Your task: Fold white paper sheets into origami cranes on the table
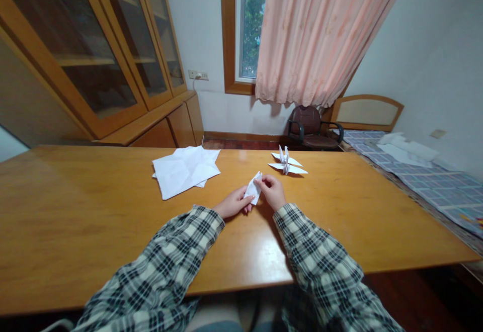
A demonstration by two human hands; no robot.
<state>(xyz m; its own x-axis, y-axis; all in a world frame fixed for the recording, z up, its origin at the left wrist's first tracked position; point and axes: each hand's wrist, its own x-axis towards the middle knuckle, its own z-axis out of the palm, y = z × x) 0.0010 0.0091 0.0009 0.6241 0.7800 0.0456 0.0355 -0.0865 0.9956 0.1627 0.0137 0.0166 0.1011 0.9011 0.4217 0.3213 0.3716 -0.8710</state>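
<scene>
A small folded piece of white paper [253, 189] is held between my two hands, just above the wooden table [113, 231]. My left hand [236, 202] grips its lower left side, thumb on top and fingers beneath. At its upper right edge, my right hand [273, 191] pinches the paper between thumb and fingers. Beyond my right hand stand two white paper cranes [286, 163], close together with wings spread. Off to the left of my hands lies a loose stack of creased white paper sheets [184, 168].
Past the table's far edge are a brown armchair [311, 126] and a pink curtain [320, 35] by the window. A glass-door cabinet [124, 70] stands at the left. On the right is a bed [407, 171] with a checked cover and white material on it.
</scene>
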